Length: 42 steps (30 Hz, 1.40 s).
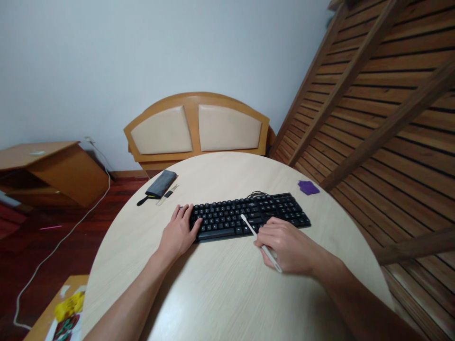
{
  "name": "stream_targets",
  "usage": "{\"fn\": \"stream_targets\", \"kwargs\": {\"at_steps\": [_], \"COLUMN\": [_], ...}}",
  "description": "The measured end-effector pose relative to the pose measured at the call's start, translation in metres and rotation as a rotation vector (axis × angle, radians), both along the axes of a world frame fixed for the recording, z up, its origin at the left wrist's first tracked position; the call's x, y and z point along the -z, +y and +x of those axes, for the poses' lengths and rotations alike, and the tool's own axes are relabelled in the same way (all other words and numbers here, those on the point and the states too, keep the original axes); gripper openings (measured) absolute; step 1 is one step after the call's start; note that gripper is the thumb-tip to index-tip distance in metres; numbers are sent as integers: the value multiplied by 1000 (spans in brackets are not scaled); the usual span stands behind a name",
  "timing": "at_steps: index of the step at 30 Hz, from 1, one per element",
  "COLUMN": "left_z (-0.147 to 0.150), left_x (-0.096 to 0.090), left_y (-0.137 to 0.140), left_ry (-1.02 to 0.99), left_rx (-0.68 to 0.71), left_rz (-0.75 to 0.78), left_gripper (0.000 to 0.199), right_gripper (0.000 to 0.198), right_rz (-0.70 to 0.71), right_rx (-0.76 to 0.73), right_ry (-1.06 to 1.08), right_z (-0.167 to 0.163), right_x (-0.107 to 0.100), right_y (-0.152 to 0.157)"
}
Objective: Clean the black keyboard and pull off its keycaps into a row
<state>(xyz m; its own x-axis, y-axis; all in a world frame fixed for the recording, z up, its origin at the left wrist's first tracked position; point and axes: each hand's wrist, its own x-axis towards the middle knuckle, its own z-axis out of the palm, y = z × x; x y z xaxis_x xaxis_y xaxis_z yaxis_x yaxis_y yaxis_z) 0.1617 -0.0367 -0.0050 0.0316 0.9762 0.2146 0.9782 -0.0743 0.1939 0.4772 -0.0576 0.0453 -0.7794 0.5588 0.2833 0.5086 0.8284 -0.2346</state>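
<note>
A black keyboard (220, 222) lies across the middle of the round table. My left hand (178, 230) rests on its left end, fingers stretched out and the thumb over the keys. In my right hand (284, 244) is a slim white toothbrush (250, 227), gripped in closed fingers. Its head touches or hovers just over the keys right of the middle; I cannot tell which. The handle's end sticks out below the hand. Behind the keyboard lies its coiled black cable (258, 194).
On the pale round table (220, 298), a grey pouch (161, 183) and a small black-and-clear item (168, 194) lie at the left. A folded purple cloth (308, 187) is at the right. A wooden headboard (195, 128) and slatted wooden panel (384, 128) stand beyond the table.
</note>
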Motion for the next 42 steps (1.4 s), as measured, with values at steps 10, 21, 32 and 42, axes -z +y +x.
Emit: {"fn": "stream_targets", "kwargs": {"at_steps": [10,21,32,42], "left_z": [0,0,2,1], "left_x": [-1,0,-3,-3], "left_y": [0,1,-1,0], "left_ry": [0,8,13,12], "left_rx": [2,-5,-11,-10], "left_rz": [-18,-15,-21,-23], "left_gripper": [61,59,59,60], "right_gripper": [14,37,28,20], "right_rz": [152,146,247,180], "right_rx": [51,216,145,88], "right_ry": [68,42,-2,40], "right_z": [-2,-22,-12,-14], "right_x": [0,38,24,14], "right_y": [3,26,21,7]}}
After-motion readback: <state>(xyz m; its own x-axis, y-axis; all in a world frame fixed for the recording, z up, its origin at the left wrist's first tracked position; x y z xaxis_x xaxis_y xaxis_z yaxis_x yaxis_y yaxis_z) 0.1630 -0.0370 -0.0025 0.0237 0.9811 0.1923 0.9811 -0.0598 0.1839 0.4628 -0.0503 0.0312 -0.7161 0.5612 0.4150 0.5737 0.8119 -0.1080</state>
